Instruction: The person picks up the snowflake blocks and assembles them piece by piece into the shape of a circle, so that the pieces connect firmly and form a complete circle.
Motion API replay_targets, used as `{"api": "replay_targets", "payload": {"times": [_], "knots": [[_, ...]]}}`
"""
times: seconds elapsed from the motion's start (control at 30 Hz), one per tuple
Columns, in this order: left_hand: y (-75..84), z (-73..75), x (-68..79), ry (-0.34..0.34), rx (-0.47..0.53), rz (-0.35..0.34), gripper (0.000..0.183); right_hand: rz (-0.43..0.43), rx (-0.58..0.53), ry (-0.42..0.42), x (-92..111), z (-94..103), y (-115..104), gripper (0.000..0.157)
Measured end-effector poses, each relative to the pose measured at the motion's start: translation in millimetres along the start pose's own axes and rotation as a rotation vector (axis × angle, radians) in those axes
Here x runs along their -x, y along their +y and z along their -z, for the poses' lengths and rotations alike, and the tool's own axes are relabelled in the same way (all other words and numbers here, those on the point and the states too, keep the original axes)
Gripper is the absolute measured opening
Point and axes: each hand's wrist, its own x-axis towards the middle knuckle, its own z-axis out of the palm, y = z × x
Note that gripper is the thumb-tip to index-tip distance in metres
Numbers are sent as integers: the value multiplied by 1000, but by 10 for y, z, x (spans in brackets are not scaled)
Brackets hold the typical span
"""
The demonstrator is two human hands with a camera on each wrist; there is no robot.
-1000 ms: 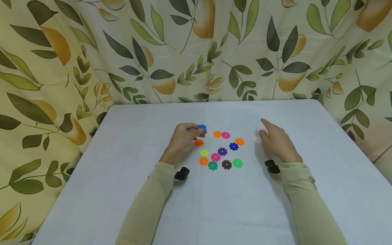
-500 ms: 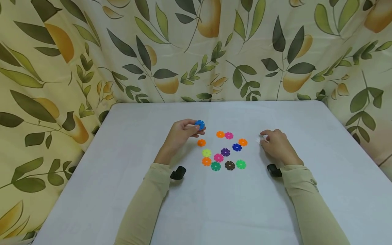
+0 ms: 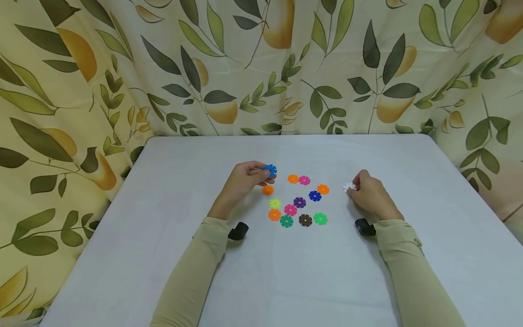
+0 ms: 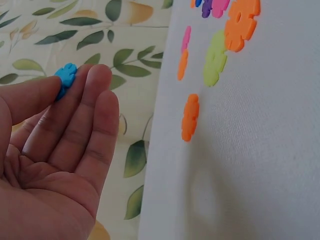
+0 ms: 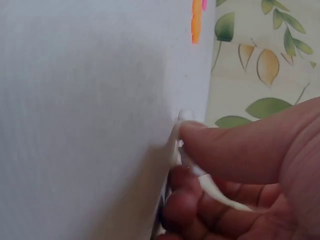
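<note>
My left hand [image 3: 245, 181] pinches a blue notched disc [image 3: 270, 170] between thumb and fingers, held above the table; the left wrist view shows the same blue disc [image 4: 66, 80] at the thumb tip, the other fingers loosely extended. At the right, my right hand [image 3: 372, 193] pinches a white notched disc [image 3: 349, 187] close to the tabletop. In the right wrist view the thumb [image 5: 225, 150] covers much of that white disc. An orange disc [image 3: 268, 190] lies just below the left fingers.
Several flat notched discs lie between the hands, among them a purple disc [image 3: 299, 202], a brown disc [image 3: 305, 220] and a light green disc [image 3: 320, 219]. They rest on a white-covered table [image 3: 261, 272]. A leaf-patterned curtain [image 3: 261, 68] hangs behind it.
My right hand has closed its fingers and now grips the white disc, which lay on the table beside it. The left hand keeps the blue disc and has shifted only slightly.
</note>
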Motion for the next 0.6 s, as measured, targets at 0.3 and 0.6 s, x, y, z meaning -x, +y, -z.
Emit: {"api": "replay_targets", "payload": {"times": [0.3, 0.6], "knots": [[-28, -63, -4, -17, -11, 1, 18, 21, -91, 49, 0, 26, -13, 31], [-37, -152, -19, 1, -83, 65, 18, -13, -393, -6, 23, 25, -255, 30]]}}
